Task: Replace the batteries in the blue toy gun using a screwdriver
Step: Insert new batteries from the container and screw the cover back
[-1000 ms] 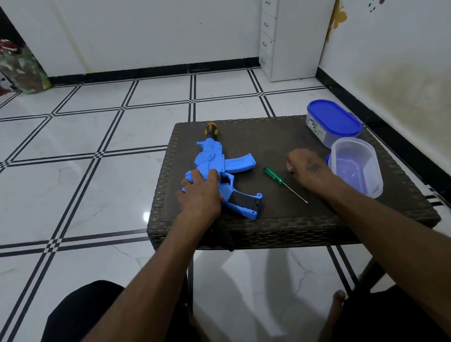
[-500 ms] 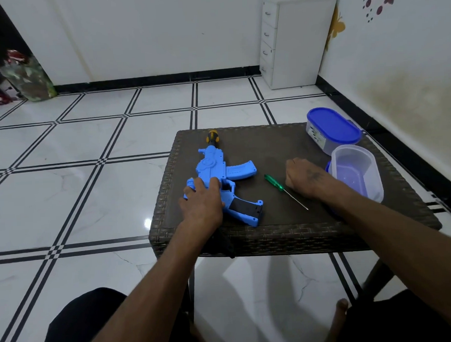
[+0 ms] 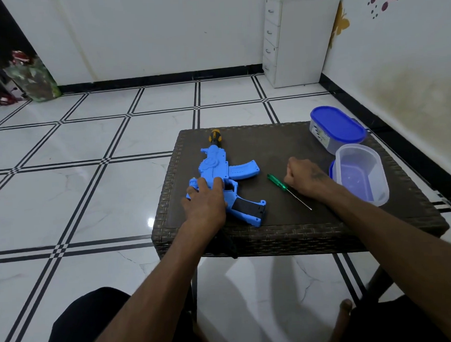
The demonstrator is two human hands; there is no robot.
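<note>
Looking at both hands, very little has changed since a moment ago. The left hand (image 3: 205, 200) still lies on the back part of the blue toy gun (image 3: 219, 176), with its fingers (image 3: 203, 183) spread flat and pressing on the plastic, not wrapped round it. The right hand (image 3: 303, 176) still rests on the table (image 3: 286, 232) as a fist, fingers curled in and holding nothing. It has slid only a tiny bit toward the green screwdriver (image 3: 287, 190), and now sits just beside the handle, maybe touching it; I cannot tell. The whole picture has shifted a little too, but that looks like the head moving, not the things.

So the job has not really begun. The gun is being held steady, the screwdriver is not picked up, and no cover looks open yet. I think the next step is to grab the screwdriver.

The gun lies flat on the left half of the table, left of the middle of the frame. Its long line runs from the bottom of the frame up toward the top, leaning a bit. The orange and black tip points up, toward the far edge of the table. The handle end, with its black patch, points down and right, toward the near edge. The curved clip sticks out to the right.

The screwdriver lies right of the gun, with its thin metal end pointing to the lower right.
</note>
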